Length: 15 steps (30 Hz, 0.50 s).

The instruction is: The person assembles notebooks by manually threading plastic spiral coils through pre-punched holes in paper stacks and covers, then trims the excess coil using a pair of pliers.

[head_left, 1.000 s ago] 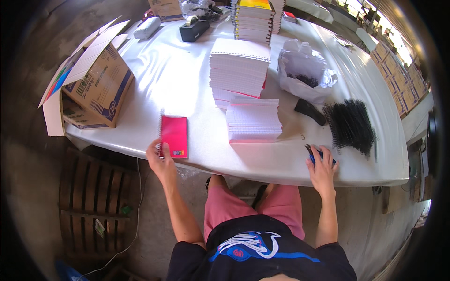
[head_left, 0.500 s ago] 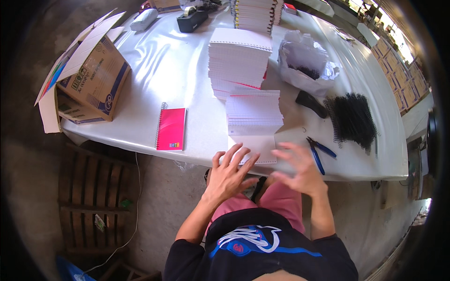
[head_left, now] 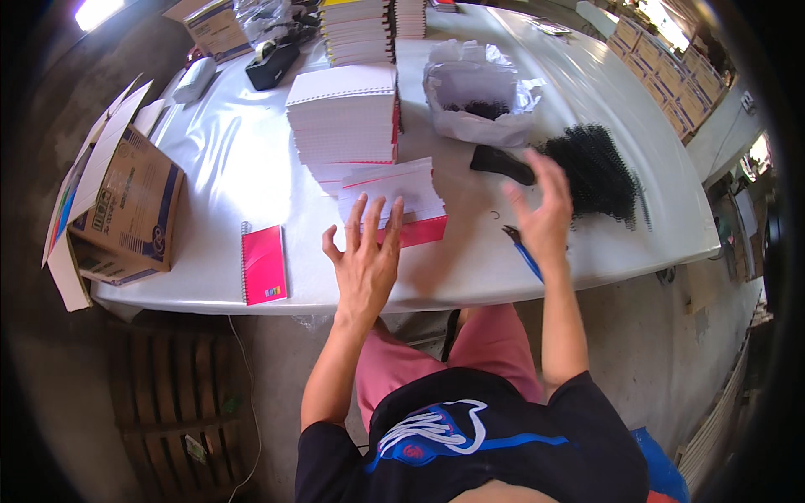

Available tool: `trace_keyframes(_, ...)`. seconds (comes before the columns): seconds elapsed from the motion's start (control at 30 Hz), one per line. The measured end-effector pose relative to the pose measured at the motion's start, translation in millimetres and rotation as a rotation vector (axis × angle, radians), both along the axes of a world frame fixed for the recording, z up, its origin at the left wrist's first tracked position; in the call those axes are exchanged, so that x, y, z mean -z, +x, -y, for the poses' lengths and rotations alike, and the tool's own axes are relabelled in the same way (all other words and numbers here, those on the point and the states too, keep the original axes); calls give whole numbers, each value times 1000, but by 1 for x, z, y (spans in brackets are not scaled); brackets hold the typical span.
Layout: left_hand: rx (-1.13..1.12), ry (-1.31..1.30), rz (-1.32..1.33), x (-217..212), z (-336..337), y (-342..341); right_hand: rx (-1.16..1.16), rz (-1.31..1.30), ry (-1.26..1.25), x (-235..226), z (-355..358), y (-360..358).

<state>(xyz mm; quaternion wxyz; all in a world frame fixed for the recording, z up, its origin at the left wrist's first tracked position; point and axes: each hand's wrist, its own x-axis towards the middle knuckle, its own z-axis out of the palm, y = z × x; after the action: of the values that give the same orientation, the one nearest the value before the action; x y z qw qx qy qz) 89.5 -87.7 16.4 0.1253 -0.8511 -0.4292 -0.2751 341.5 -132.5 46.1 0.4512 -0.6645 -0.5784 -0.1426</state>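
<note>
My left hand (head_left: 365, 267) has its fingers spread over the near side of a small stack of punched white pages (head_left: 394, 189), fingertips at or just over it. A pink cover (head_left: 419, 233) shows along that stack's near edge. Right of it, my right hand (head_left: 543, 210) reaches out with fingers apart and nothing visible in them. It is close to a heap of black plastic spiral coils (head_left: 595, 176) and hides part of it. Beneath its wrist lie blue-handled pliers (head_left: 521, 250), partly covered. A black, elongated object (head_left: 501, 163) rests just beyond its fingers.
Behind the small stack rises a taller pile of pages (head_left: 344, 117), with bound notebooks (head_left: 356, 33) farther back. A plastic-lined container (head_left: 478, 101) holds more black coils. To the left are a pink spiral notebook (head_left: 264, 264), an open carton (head_left: 126, 205) and a tape dispenser (head_left: 272, 65).
My right hand has moved away to the right, toward the coils. My left hand has gone forward to the small stack. White pages at the table edge are gone from there; a pink cover now shows.
</note>
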Motion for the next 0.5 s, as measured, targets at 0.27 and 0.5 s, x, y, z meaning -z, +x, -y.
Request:
trace_keyframes(0.27,41,126,83,40,-12,14,538,485,-655,57,-8,118)
trace_keyframes(0.5,197,173,169,39,-10,3,449,468,-612,31,-19,132)
